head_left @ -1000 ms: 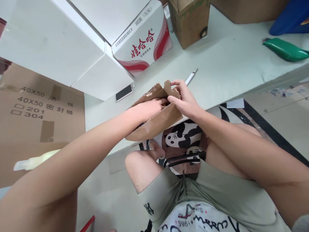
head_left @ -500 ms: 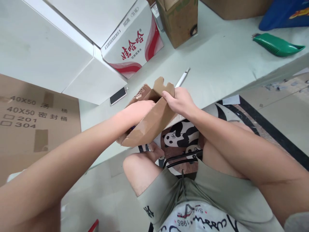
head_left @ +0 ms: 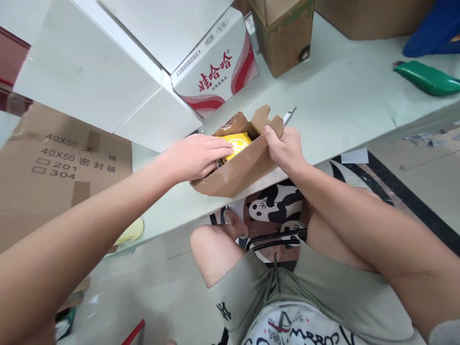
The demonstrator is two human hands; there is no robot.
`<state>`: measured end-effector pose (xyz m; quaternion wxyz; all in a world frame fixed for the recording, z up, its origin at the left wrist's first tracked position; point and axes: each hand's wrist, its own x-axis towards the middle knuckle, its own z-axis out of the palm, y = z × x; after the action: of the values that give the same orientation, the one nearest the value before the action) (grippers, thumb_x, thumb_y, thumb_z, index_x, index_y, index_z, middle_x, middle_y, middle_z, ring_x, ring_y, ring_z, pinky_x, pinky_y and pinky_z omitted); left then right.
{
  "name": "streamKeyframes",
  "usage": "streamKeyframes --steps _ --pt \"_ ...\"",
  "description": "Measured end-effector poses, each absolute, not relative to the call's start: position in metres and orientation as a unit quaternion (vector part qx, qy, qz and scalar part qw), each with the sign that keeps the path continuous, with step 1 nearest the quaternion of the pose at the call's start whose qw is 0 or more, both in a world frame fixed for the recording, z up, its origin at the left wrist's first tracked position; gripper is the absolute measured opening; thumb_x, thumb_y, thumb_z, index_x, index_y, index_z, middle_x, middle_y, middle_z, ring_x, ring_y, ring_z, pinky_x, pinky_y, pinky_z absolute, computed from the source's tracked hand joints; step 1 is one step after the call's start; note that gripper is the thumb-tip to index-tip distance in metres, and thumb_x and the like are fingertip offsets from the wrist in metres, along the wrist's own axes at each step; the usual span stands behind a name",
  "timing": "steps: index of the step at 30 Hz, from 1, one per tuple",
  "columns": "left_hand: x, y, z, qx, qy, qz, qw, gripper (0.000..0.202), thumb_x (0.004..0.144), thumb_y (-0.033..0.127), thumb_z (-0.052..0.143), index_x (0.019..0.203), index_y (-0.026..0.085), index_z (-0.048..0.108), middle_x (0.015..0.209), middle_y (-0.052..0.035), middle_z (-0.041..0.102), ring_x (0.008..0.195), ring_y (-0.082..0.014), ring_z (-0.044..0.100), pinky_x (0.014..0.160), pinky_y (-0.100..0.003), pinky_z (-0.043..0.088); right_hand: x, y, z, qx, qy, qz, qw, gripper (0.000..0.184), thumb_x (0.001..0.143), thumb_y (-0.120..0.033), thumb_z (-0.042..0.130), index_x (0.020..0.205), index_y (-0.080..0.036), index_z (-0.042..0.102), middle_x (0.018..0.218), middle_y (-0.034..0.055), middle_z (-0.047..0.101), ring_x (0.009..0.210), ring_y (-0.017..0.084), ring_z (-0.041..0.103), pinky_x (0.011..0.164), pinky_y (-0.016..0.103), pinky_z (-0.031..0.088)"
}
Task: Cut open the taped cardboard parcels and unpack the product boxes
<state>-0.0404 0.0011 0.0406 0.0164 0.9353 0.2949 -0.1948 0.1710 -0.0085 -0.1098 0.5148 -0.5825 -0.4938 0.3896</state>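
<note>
A small open cardboard box [head_left: 244, 170] is tilted at the table's front edge. My right hand [head_left: 286, 147] grips its right end, thumb on the inside of the wall and fingers outside. At the opening, a yellow packet [head_left: 240, 139] with white print shows. My left hand [head_left: 201, 155] holds that packet with its fingers over the top; the thumb is mostly hidden. Just beyond my right hand, a thin white utility knife [head_left: 289, 115] pokes out, its other end covered.
A white and red carton [head_left: 215, 76] and a taller brown box [head_left: 283, 38] stand behind. White boxes [head_left: 89, 62] and a large brown carton [head_left: 64, 167] are to the left. A green plastic tool [head_left: 427, 79] lies at the right on the pale table [head_left: 345, 91].
My left hand has come back from deep inside the box, and the yellow packet now shows at the opening. My right hand keeps its grip. The whole view has shifted somewhat.
</note>
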Motion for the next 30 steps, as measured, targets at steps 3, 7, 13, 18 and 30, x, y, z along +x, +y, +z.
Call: streamKeyframes --steps 3,7,13,18,30 --pt "-0.059 -0.011 0.041 0.933 0.318 -0.167 0.013 0.049 0.097 0.017 0.04 0.137 0.025 0.067 0.147 -0.0066 0.067 0.14 -0.0236 0.061 0.117 -0.044 0.05 0.174 -0.008 -0.111 -0.589 -0.498 0.395 0.499 0.046 0.095 -0.046 0.056 0.06 -0.022 0.037 0.061 0.0007 0.034 0.061 0.015 0.039 0.06 0.034 0.035" --pt "-0.085 -0.034 0.038 0.924 0.356 -0.138 0.012 0.044 0.099 0.02 0.039 0.129 0.024 0.072 0.144 -0.0078 0.069 0.132 -0.0242 0.066 0.112 -0.043 0.054 0.177 -0.011 -0.11 -0.593 -0.506 0.394 0.487 0.046 0.096 -0.042 0.056 0.059 -0.023 0.035 0.06 -0.0004 0.032 0.059 0.014 0.037 0.06 0.034 0.034" --pt "-0.106 -0.055 0.039 0.879 0.448 -0.161 0.032 0.04 0.103 0.037 0.039 0.114 0.023 0.075 0.13 -0.0088 0.075 0.117 -0.0253 0.072 0.097 -0.04 0.059 0.175 -0.013 -0.105 -0.606 -0.498 0.396 0.478 0.049 0.096 -0.042 0.058 0.057 -0.023 0.035 0.059 -0.0004 0.035 0.058 0.013 0.034 0.058 0.033 0.03" --pt "-0.077 -0.043 0.045 0.831 0.506 -0.227 0.038 0.044 0.099 0.041 0.047 0.136 0.024 0.062 0.147 -0.0087 0.064 0.124 -0.0285 0.066 0.093 -0.038 0.056 0.175 -0.012 -0.107 -0.6 -0.49 0.397 0.492 0.048 0.094 -0.042 0.059 0.058 -0.022 0.034 0.059 -0.001 0.034 0.059 0.012 0.034 0.058 0.032 0.03" --pt "-0.053 -0.021 0.042 0.814 0.498 -0.285 0.089 0.079 0.089 0.038 0.056 0.162 0.021 0.032 0.156 -0.016 0.05 0.14 -0.0335 0.053 0.11 -0.042 0.048 0.175 -0.014 -0.096 -0.605 -0.49 0.424 0.463 0.048 0.096 -0.037 0.058 0.057 -0.022 0.033 0.058 -0.003 0.032 0.058 0.01 0.032 0.059 0.03 0.029"
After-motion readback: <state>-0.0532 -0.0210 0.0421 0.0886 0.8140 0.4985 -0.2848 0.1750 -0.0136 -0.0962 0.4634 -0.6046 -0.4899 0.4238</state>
